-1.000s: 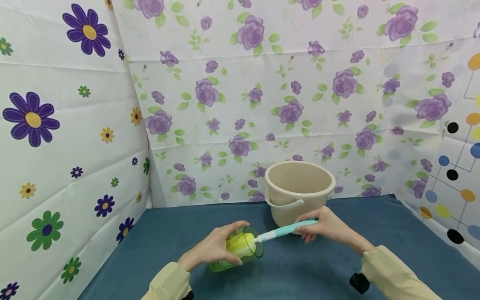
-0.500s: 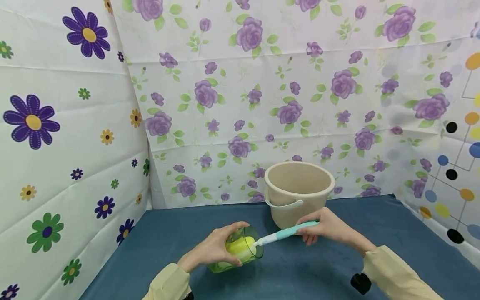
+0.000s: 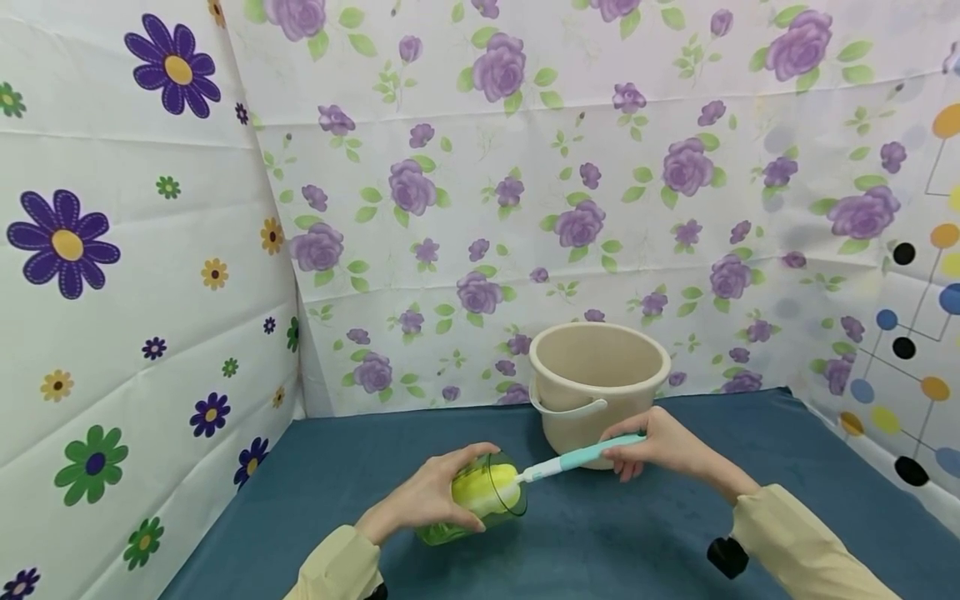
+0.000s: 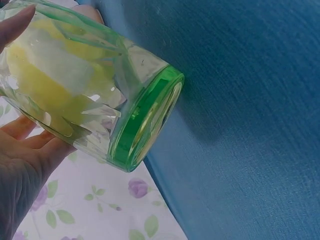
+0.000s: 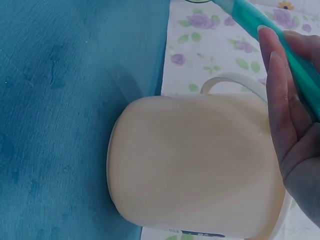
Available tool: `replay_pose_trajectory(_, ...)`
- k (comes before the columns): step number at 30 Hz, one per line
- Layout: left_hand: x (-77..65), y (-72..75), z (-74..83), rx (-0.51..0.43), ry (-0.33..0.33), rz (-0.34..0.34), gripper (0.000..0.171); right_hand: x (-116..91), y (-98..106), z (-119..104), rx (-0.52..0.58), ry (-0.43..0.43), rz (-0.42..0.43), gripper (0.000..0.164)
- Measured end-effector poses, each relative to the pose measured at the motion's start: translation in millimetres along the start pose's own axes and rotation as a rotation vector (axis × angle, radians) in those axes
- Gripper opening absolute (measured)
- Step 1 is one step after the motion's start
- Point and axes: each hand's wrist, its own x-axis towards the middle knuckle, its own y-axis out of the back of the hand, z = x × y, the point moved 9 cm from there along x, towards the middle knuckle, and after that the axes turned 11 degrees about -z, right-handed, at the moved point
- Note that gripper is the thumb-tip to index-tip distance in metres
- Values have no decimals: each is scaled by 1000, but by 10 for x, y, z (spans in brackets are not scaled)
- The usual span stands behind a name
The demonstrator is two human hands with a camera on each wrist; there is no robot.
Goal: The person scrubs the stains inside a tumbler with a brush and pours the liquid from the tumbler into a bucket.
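Observation:
My left hand (image 3: 429,493) grips a clear green drinking glass (image 4: 145,120), tilted on its side with its mouth toward the right. Inside the glass sits the yellow and white sponge head (image 3: 483,490) of a bottle brush. The brush's teal and white handle (image 3: 573,458) slants up out of the mouth, and my right hand (image 3: 660,446) pinches it near its far end. In the left wrist view the sponge shows through the glass wall, short of the thick green base. The right wrist view shows fingers and thumb along the teal handle (image 5: 255,20).
A beige bucket (image 3: 555,396) with a pale handle stands at the back of the table, just behind my right hand. Blue cloth (image 3: 352,458) covers the table, with damp-looking marks in the right wrist view. Flowered sheets (image 3: 450,208) hang behind and at the sides.
My right hand has drawn slightly to the right and up with the brush handle, and the sponge head sits nearer the glass's mouth. The left hand and glass have stayed in place.

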Motion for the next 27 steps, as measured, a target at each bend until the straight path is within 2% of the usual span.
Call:
replay_pose_trajectory(9, 3, 9, -3, 1, -5, 4, 88, -35, -8, -47, 9, -1, -19, 18)
replay_pose_trajectory(17, 11, 17, -25, 6, 13, 14, 88, -57, 60, -195, 9, 29, 12, 18)
replay_pose_trajectory(27, -1, 2, -18, -6, -5, 6, 86, -90, 174, -128, -35, 28, 25, 19)
